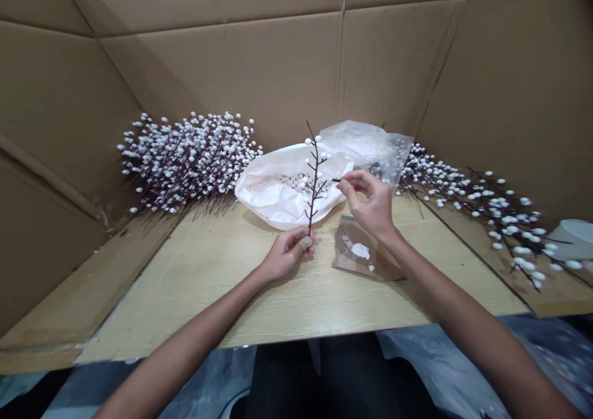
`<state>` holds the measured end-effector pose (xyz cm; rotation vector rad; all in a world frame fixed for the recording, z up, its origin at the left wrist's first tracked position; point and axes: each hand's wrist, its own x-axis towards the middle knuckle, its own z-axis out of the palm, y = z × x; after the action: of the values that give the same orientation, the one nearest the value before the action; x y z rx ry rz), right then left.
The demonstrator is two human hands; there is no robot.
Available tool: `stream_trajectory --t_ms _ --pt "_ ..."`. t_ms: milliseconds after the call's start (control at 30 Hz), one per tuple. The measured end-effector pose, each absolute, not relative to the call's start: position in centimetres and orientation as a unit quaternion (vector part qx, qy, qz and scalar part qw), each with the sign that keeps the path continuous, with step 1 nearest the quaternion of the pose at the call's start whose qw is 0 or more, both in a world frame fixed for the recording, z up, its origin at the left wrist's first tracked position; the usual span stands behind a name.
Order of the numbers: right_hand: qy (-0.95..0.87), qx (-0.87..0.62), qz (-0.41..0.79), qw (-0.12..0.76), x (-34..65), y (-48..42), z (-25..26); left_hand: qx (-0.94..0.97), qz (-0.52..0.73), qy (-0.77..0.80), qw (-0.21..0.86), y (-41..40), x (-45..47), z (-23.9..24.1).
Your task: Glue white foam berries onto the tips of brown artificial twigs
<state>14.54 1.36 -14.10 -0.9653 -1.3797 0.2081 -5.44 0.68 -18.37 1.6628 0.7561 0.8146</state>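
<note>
My left hand [291, 252] is closed around the lower end of a brown artificial berry branch [315, 184], which stands nearly upright with white berries on some of its side twigs. Several twigs low on the stem are bare. Level with the branch's middle, my right hand [369, 201] pinches a thin dark stick [335, 180] that points left at the branch. Whether its tip touches a berry there, I cannot tell. Behind the branch lies an open white plastic bag [269, 190] with many loose white berries [294, 182] inside.
Below my right hand is a brown cardboard piece [345, 261] with a white blob [360, 251] on it. Finished-looking berry branches are heaped left [189, 159] and right [467, 190]. A clear plastic bag [356, 136] lies behind. Cardboard walls [278, 67] enclose the wooden table [194, 301].
</note>
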Motion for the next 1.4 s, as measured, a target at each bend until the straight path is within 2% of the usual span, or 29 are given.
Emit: stream_trajectory --t_ms 1400 --pt "-0.588 -0.422 0.117 0.68 14.34 1.46 -14.49 0.709 0.334 0.309 0.539 0.56 -5.38 -18.29"
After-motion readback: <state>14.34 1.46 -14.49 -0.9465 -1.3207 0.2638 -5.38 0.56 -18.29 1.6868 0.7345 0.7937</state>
